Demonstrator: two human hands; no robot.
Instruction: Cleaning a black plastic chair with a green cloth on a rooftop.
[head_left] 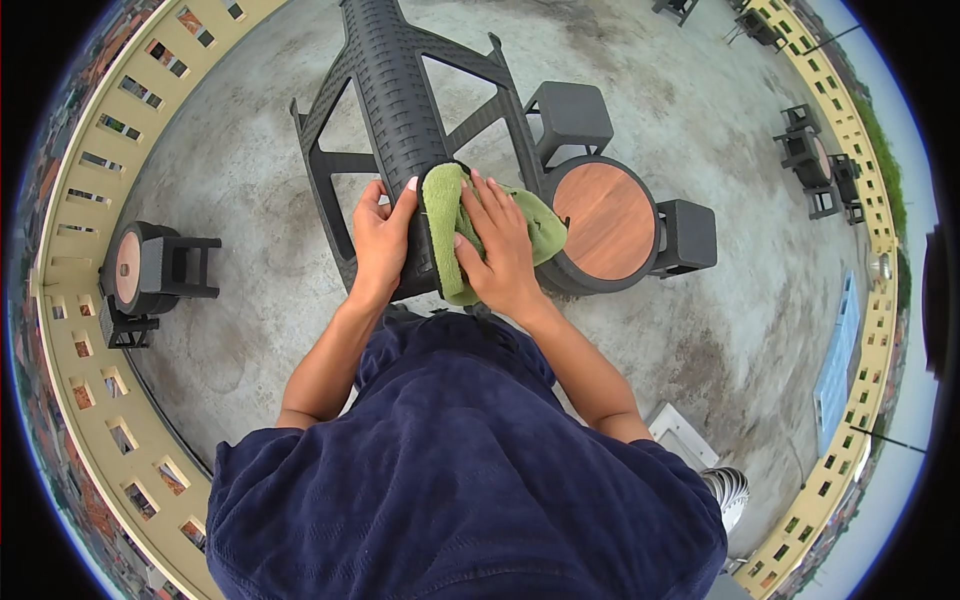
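Note:
A dark grey plastic stool (392, 75) with a woven pattern and openwork legs stands tilted in front of my body. My left hand (380, 243) grips its near end from the left, with the thumb on top and the fingers curled at the side. A folded green towelling cloth (441, 225) lies over the near right edge of the stool. My right hand (497, 245) holds the cloth against the stool, its fingers laid over the folds. Part of the cloth hangs out to the right past the hand.
To the right stands a round table (605, 220) with a wood-look top, between two dark stools (570, 115). Another round table (128, 268) with stools is by the left parapet (62, 290). A blue panel (835, 365) lies along the right wall, and a metal vent (728, 495) stands lower right.

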